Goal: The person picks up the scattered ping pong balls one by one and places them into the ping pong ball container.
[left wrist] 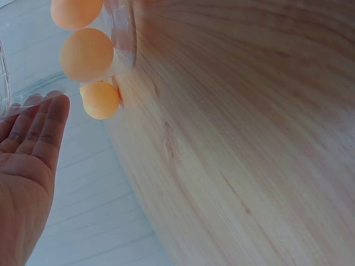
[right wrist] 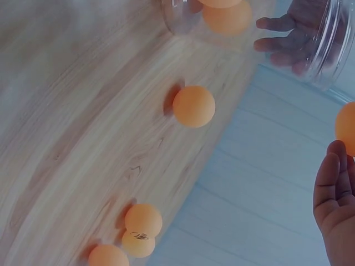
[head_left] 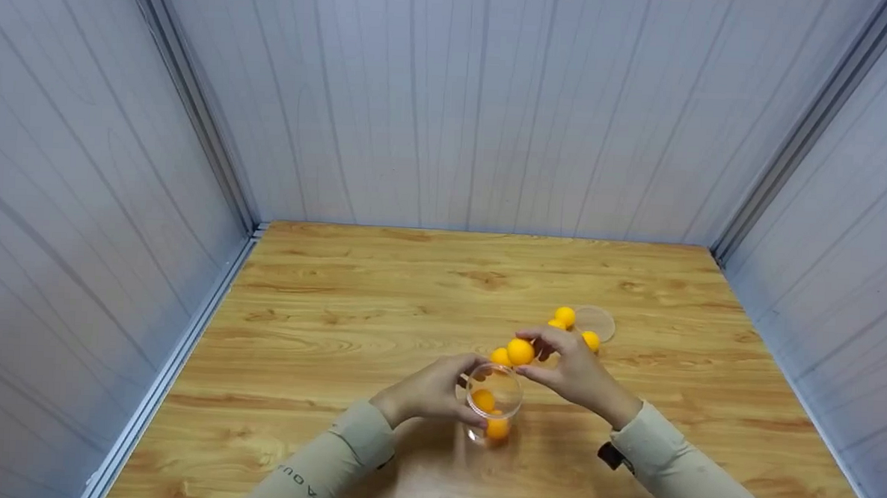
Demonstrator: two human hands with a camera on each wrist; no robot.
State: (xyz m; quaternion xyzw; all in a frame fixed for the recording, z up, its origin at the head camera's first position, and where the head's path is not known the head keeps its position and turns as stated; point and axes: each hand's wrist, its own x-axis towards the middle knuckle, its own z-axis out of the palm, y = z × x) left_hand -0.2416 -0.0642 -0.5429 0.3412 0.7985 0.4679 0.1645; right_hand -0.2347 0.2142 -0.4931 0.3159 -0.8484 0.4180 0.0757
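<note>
My left hand (head_left: 435, 391) grips a clear plastic jar (head_left: 499, 382) around its upper side; the jar stands upright with its mouth uncovered. Two orange table tennis balls lie inside, the lower ball (head_left: 497, 429) close to the bottom. Between thumb and fingers, my right hand (head_left: 577, 371) pinches another orange table tennis ball (head_left: 520, 351), just beyond the jar's rim to the right. Behind the jar, a loose ball (right wrist: 194, 106) rests on the tabletop. In the left wrist view, the left fingers (left wrist: 52, 127) lie along the jar wall.
Farther back to the right, a round clear lid (head_left: 595, 324) lies flat on the wooden table (head_left: 367, 290). Beside it are several loose balls, among them a back ball (head_left: 565, 316) and a right ball (head_left: 590, 341). Pale panel walls (head_left: 450, 107) enclose the table at the back and sides.
</note>
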